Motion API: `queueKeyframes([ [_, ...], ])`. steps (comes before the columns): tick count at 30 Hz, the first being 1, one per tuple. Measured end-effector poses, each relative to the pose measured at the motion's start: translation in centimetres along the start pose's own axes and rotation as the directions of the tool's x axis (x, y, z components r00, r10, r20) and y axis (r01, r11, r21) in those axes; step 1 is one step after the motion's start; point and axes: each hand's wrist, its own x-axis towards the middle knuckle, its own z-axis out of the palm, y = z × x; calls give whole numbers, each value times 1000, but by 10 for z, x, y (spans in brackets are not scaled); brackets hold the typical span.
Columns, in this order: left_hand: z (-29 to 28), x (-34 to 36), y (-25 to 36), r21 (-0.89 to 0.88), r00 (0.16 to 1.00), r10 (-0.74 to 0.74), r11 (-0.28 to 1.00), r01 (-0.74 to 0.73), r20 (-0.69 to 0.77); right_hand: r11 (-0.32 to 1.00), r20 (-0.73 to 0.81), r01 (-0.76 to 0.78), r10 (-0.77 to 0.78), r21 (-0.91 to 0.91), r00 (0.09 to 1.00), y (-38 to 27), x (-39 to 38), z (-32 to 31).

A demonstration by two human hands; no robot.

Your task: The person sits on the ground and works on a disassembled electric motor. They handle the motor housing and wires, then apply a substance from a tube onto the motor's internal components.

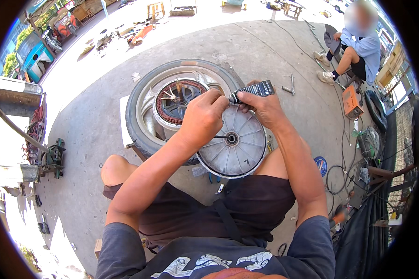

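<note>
My right hand (264, 108) grips a black squeeze tube (260, 88) with pale print, held at a slant over a hub motor cover. Closed fingers of my left hand (204, 114) pinch at the tube's narrow tip; whatever is between them is hidden. The round grey metal motor cover (237, 160) has radial ribs and a bearing in its middle, and leans by my knees below both hands. Beyond it lies a wheel with a grey tyre (137, 118), its hub open on a ring of reddish-brown windings (162, 104) and loose pale wires (171, 94).
A T-shaped metal wrench (291, 86) lies on the concrete. At right are an orange box-shaped machine (352, 102), tangled cables and a blue round spool (320, 165). A person (363, 51) sits at the far right. A vise-like green tool (56, 158) stands at left.
</note>
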Motion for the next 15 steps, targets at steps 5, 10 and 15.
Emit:
queueKeyframes([
  [5, -7, 3, 4, -119, 981, -192, 974, 193, 20, 998, 4, -10, 10, 66, 1000, 2, 1, 0],
  [10, -16, 6, 5, -113, 942, -302, 941, 319, 146, 991, -38, 51, -46, 124, 998, 0, -2, 6],
  [15, -17, 8, 7, -121, 952, -282, 948, 296, 118, 994, -18, 55, -53, 97, 998, -3, -2, 8],
])
